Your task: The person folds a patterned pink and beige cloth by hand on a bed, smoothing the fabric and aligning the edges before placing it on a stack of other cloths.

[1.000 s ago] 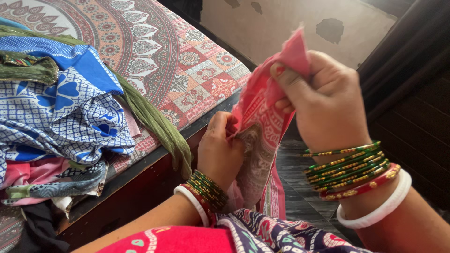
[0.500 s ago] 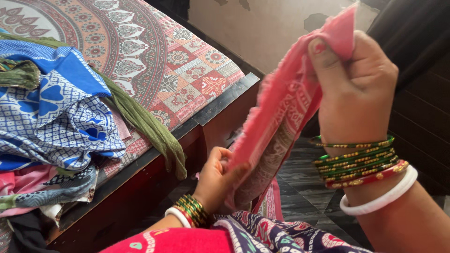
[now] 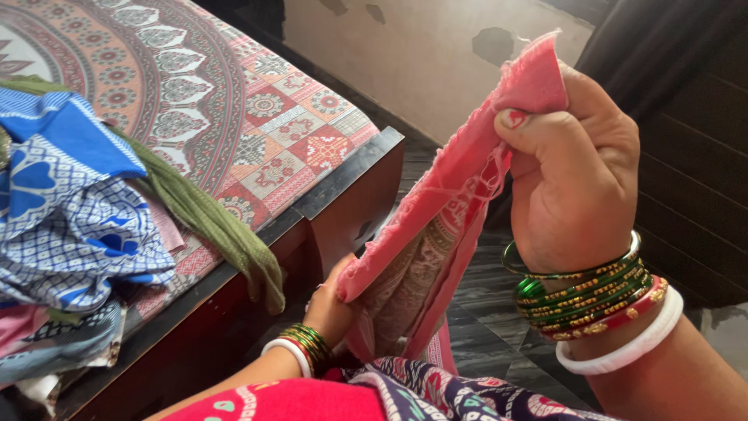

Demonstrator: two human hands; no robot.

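The right hand (image 3: 573, 175) pinches the top corner of a pink cloth (image 3: 460, 195) and holds it up high; the left hand (image 3: 331, 304) grips its lower edge. The cloth stretches between both hands, beside the bed (image 3: 257, 117); a pile of blue clothes (image 3: 70, 218) lies on the bed.

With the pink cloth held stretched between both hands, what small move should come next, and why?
Probably the left hand should slide further along the frayed edge of the pink cloth to pull it taut. The right hand pinches one corner high, while the cloth below the edge hangs bunched in folds near the lap, so it is not yet flat enough to fold.
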